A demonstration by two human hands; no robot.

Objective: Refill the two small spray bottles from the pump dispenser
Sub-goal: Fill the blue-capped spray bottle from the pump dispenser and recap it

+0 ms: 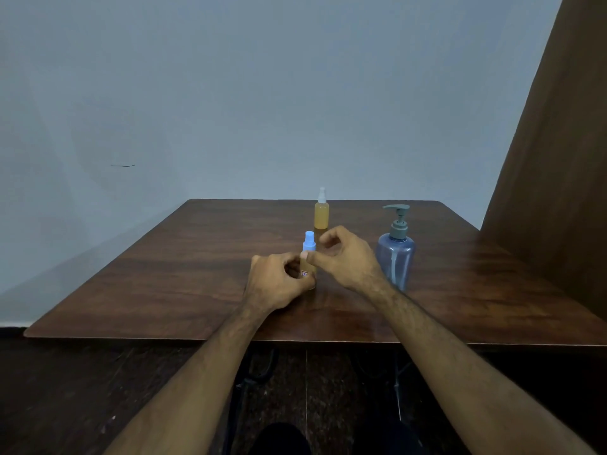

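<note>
A small spray bottle with a blue top (309,244) stands upright on the brown wooden table (164,284), near the middle. My left hand (277,280) is wrapped around its lower body. My right hand (345,256) touches the bottle just below the blue top with its thumb, the other fingers curled and apart above. A second small spray bottle with a white top and orange liquid (321,210) stands farther back. The translucent blue pump dispenser (395,254) with a grey pump stands to the right of my right hand.
A grey wall rises behind the table's far edge. A brown panel (558,159) leans along the right side. Dark floor and my dark shoes show below the table's near edge.
</note>
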